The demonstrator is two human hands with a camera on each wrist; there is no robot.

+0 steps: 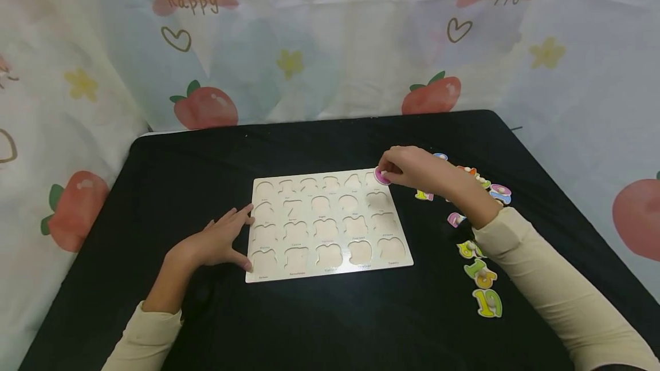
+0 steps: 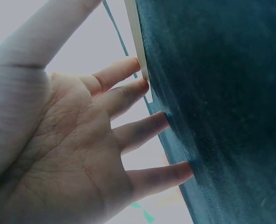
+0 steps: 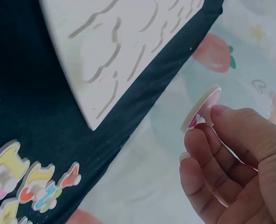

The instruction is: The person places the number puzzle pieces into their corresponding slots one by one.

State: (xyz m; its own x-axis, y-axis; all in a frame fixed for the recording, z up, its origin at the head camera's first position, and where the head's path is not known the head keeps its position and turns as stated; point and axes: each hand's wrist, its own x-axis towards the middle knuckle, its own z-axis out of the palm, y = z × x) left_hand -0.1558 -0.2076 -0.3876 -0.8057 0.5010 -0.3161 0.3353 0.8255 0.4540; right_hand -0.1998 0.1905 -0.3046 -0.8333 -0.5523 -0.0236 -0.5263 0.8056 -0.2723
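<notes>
A pale wooden number-puzzle board (image 1: 310,233) with rows of shallow cut-outs lies flat on the table. My left hand (image 1: 211,245) spreads along its left edge, thumb near the lower corner and fingertips at the side. In the left wrist view, the fingers (image 2: 138,133) are straight and fanned, two of them against the board's edge. Above the board's far right corner, my right hand (image 1: 412,169) pinches a round-edged pink puzzle piece (image 1: 381,176) by its knob. The right wrist view shows this piece (image 3: 201,109) tilted on edge between thumb and fingers; its printed face is mostly hidden.
Several colourful number pieces lie right of the board, among them a green-and-yellow 19 (image 1: 487,303), a 16 (image 1: 480,273) and a pink-and-blue piece (image 1: 500,193). My right forearm passes over part of this group. A printed curtain (image 1: 319,73) hangs behind the black-covered table (image 1: 319,325).
</notes>
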